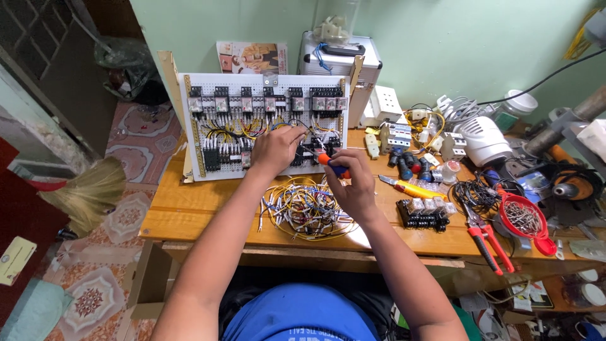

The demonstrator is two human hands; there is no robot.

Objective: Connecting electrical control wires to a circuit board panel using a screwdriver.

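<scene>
A white perforated wiring panel [202, 161] stands tilted upright on the wooden table [183, 215], filled with black relays and yellow and black wires. My left hand [275, 149] rests against the panel's middle, fingertips pinching a wire at the components. My right hand [353, 183] grips a screwdriver with an orange and blue handle [331, 163], its tip pointing left at the panel just beside my left hand. A loose tangle of yellow and white wires [306, 208] lies on the table under both hands.
Right of my hands lie a yellow utility knife [407, 187], a black terminal block [423, 218], red-handled pliers [489, 243], a red bowl of screws [524, 218] and a white appliance [485, 140]. A silver case [372, 60] stands behind the panel. A broom [88, 192] lies on the floor at left.
</scene>
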